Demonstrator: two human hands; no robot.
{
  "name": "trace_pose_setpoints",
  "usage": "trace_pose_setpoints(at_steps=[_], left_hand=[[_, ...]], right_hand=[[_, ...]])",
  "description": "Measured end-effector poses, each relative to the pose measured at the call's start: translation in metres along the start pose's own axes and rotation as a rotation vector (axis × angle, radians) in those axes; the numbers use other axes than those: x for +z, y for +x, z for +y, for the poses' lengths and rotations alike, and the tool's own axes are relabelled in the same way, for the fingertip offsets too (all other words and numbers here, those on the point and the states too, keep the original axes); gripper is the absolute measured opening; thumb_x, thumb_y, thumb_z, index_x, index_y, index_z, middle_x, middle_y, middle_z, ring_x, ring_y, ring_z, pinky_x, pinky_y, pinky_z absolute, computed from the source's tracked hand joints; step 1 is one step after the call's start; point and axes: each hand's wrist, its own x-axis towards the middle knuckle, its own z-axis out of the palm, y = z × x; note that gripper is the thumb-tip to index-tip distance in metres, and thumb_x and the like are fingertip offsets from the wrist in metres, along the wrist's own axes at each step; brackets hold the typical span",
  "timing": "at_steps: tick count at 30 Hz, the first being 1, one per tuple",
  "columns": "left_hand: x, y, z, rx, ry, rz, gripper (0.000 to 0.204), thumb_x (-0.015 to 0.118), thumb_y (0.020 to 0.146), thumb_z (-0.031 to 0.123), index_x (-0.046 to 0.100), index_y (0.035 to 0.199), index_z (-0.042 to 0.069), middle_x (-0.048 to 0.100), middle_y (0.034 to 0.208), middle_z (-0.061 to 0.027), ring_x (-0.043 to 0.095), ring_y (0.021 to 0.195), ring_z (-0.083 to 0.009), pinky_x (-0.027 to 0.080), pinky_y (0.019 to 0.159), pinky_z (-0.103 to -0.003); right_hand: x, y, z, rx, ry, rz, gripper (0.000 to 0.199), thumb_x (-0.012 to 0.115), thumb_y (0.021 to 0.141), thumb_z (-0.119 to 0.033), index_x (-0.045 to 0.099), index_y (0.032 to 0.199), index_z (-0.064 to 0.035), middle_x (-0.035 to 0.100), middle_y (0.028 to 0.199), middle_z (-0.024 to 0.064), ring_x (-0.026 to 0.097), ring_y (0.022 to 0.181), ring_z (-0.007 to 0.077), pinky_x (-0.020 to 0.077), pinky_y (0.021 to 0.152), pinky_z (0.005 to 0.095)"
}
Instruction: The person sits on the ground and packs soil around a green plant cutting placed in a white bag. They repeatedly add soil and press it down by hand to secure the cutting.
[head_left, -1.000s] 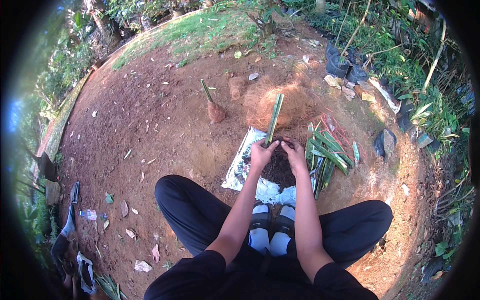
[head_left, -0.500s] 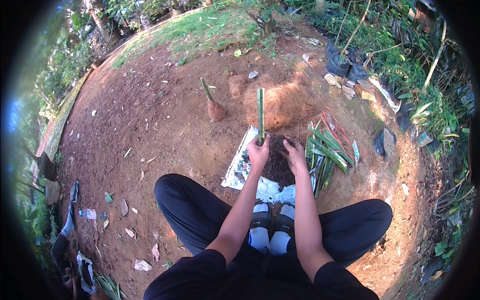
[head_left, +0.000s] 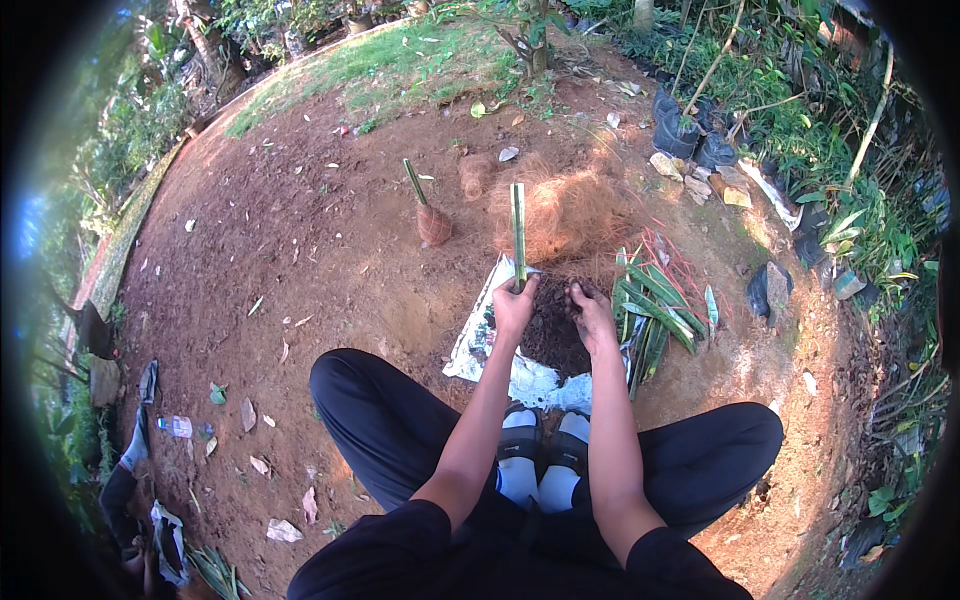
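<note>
Upright in my left hand [head_left: 514, 308] is a cut snake plant leaf [head_left: 518, 235], its lower end closed in my fingers. My right hand [head_left: 594, 318] is just to the right, over dark soil [head_left: 553, 335], its soil-stained fingers bent together; whatever they hold is hidden. The soil lies on a white plastic sack [head_left: 470, 355] in front of my feet. Beyond it sits a loose heap of brown coconut fibre [head_left: 560, 210]. To the left of the heap stands a fibre-wrapped ball [head_left: 434, 226] with a leaf cutting [head_left: 413, 182] sticking out.
Several cut leaves [head_left: 655, 305] lie right of the sack beside red strings [head_left: 675, 275]. A smaller fibre lump [head_left: 475, 177] is behind. Black plant bags [head_left: 675, 130] and stones [head_left: 668, 166] line the right edge. Another person [head_left: 125, 505] is at the lower left, near a plastic bottle [head_left: 177, 427].
My right hand has moved slightly right, away from my left. The dark clump seen between the hands no longer shows there. The leaf in my left hand has tipped slightly left.
</note>
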Motion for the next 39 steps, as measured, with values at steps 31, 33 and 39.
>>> trace_pose_setpoints(at_steps=[31, 33, 39], left_hand=[[-0.002, 0.005, 0.012, -0.121, -0.375, -0.163, 0.036, 0.064, 0.091, 0.028, 0.062, 0.113, 0.000, 0.064, 0.097, -0.0036, 0.057, 0.089, -0.0109, 0.042, 0.083, -0.026], [-0.006, 0.001, 0.016, -0.194, -0.484, -0.181, 0.032, 0.064, 0.091, 0.028, 0.063, 0.108, 0.001, 0.065, 0.094, -0.0043, 0.058, 0.086, -0.0109, 0.042, 0.083, -0.026], [-0.007, -0.008, 0.029, -0.252, -0.651, -0.136, 0.028, 0.065, 0.090, 0.033, 0.065, 0.102, 0.008, 0.052, 0.069, 0.0021, 0.055, 0.061, -0.0087, 0.053, 0.052, -0.031]], right_hand=[[-0.006, 0.005, -0.010, 0.145, 0.482, 0.023, 0.009, 0.060, 0.091, -0.012, 0.064, 0.099, -0.0092, 0.068, 0.092, 0.0030, 0.064, 0.074, 0.0111, 0.0545, 0.063, 0.0209], [-0.008, 0.004, -0.009, 0.151, 0.445, 0.007, 0.009, 0.062, 0.091, -0.014, 0.064, 0.100, -0.0106, 0.067, 0.091, 0.0019, 0.063, 0.071, 0.0101, 0.0529, 0.060, 0.0197], [-0.012, 0.003, -0.008, 0.144, 0.443, 0.001, 0.014, 0.064, 0.091, -0.028, 0.064, 0.092, -0.0133, 0.063, 0.078, -0.0024, 0.055, 0.059, 0.0066, 0.0446, 0.050, 0.0178]])
